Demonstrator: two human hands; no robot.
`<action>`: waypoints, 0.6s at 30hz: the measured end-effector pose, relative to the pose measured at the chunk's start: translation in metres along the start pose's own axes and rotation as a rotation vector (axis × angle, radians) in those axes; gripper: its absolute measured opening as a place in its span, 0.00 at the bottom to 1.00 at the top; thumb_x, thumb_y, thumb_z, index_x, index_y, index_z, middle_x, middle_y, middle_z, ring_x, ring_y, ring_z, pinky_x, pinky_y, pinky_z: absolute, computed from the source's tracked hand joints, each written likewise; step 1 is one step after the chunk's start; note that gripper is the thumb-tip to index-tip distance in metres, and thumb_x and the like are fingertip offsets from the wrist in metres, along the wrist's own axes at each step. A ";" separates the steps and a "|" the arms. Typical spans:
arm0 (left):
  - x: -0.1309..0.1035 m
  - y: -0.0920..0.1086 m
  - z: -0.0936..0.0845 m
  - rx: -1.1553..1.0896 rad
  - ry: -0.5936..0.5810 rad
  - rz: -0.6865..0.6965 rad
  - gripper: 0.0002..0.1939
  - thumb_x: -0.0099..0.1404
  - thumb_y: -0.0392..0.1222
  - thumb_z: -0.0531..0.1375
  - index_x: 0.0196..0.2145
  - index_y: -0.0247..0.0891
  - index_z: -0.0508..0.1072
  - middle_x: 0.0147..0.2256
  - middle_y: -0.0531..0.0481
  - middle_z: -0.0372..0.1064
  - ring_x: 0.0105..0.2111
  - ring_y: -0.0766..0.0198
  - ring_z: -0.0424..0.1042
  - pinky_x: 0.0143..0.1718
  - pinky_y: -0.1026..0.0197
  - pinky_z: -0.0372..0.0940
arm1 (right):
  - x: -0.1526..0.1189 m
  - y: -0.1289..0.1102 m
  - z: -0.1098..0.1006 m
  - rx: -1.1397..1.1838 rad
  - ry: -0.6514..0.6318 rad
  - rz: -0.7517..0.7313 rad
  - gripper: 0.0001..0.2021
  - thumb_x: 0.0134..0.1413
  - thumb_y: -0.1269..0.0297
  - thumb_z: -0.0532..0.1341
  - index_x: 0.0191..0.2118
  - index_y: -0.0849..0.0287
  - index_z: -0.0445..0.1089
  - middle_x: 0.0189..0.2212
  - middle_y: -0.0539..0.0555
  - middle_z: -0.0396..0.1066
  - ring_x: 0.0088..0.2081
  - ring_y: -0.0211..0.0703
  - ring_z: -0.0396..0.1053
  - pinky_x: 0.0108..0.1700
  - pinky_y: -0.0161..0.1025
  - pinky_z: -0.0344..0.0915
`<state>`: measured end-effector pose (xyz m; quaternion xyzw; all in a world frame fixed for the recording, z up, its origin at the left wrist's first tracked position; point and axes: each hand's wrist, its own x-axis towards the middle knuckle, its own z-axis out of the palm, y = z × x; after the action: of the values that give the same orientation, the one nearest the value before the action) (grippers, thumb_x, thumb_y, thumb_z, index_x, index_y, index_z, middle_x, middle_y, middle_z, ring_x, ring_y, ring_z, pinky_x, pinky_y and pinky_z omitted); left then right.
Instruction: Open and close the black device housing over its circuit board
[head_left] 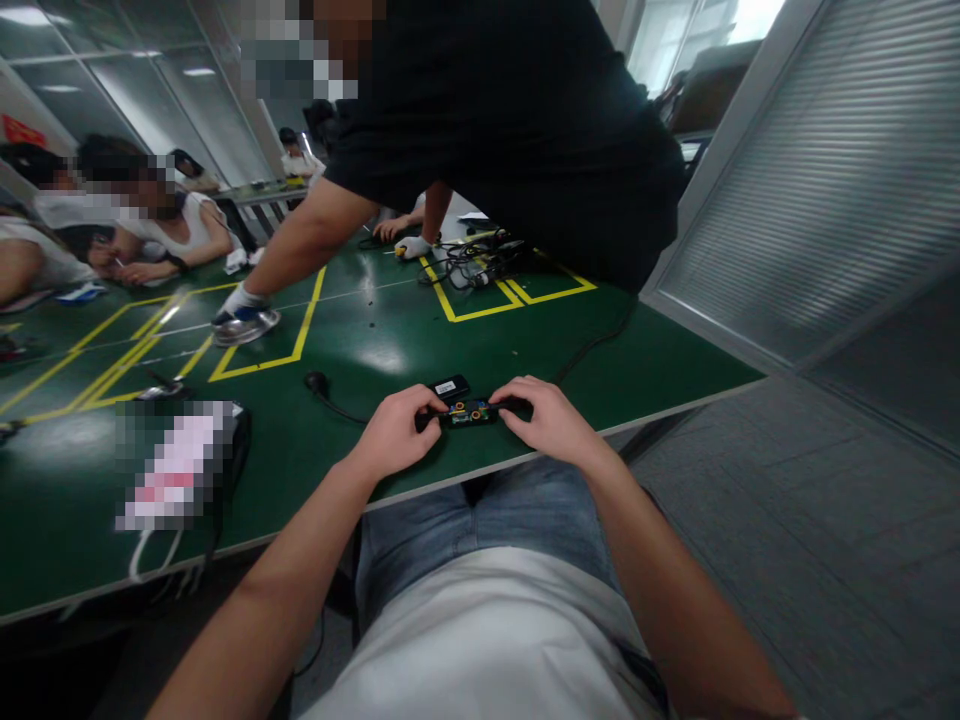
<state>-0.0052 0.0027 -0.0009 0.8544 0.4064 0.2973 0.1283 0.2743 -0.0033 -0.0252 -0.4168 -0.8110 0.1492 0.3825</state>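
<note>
Just in from the table's near edge lies a small open black case with an exposed circuit board [472, 412]; round copper-coloured parts show on it. My left hand [399, 430] is closed in a pinch at its left end, where a black cable [343, 411] comes in. At the opposite end my right hand [547, 420] pinches the black cord [596, 347] that runs off to the right. Behind the board rests a black cover [448, 387] with a white label. The left cable ends in a black plug [316, 384].
A co-worker in a black shirt [510, 130] leans across the green table [360, 340], one gloved hand on a metal dish [246, 328]. Tangled black cables [480, 262] lie farther back. A blurred pink-and-white item [180, 465] is at left. Other people sit on the far left.
</note>
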 end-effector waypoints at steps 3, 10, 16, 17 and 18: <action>0.000 -0.001 0.000 0.008 -0.012 -0.001 0.11 0.64 0.31 0.61 0.41 0.39 0.81 0.36 0.49 0.80 0.34 0.59 0.78 0.38 0.58 0.71 | 0.000 0.001 0.001 -0.010 -0.003 0.000 0.11 0.61 0.74 0.65 0.44 0.52 0.81 0.42 0.54 0.83 0.45 0.52 0.77 0.52 0.50 0.71; 0.001 -0.003 -0.006 0.062 -0.042 0.052 0.10 0.66 0.33 0.62 0.41 0.40 0.83 0.44 0.44 0.80 0.45 0.50 0.77 0.52 0.46 0.73 | 0.001 0.003 0.001 -0.052 -0.006 0.014 0.09 0.60 0.73 0.67 0.41 0.51 0.81 0.43 0.54 0.83 0.46 0.54 0.76 0.53 0.52 0.68; 0.004 -0.003 0.002 0.103 -0.008 0.007 0.15 0.72 0.37 0.62 0.52 0.42 0.84 0.63 0.40 0.72 0.60 0.46 0.73 0.65 0.39 0.68 | 0.001 0.000 -0.002 -0.062 -0.027 0.039 0.11 0.59 0.74 0.65 0.43 0.51 0.80 0.43 0.54 0.83 0.47 0.54 0.76 0.53 0.52 0.68; 0.006 -0.004 0.005 0.113 -0.009 -0.015 0.16 0.75 0.38 0.61 0.55 0.43 0.84 0.64 0.40 0.72 0.61 0.45 0.72 0.66 0.37 0.67 | 0.000 -0.001 -0.003 -0.064 -0.029 0.045 0.12 0.58 0.74 0.65 0.44 0.51 0.79 0.43 0.54 0.83 0.46 0.54 0.76 0.52 0.52 0.68; 0.007 -0.006 0.007 0.123 -0.010 -0.039 0.18 0.77 0.39 0.59 0.57 0.45 0.83 0.64 0.41 0.74 0.62 0.45 0.73 0.66 0.36 0.67 | 0.000 -0.002 -0.003 -0.065 -0.028 0.053 0.13 0.57 0.74 0.65 0.45 0.51 0.79 0.43 0.54 0.83 0.46 0.54 0.76 0.52 0.52 0.68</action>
<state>-0.0009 0.0121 -0.0066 0.8541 0.4397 0.2649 0.0832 0.2754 -0.0049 -0.0220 -0.4482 -0.8094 0.1388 0.3531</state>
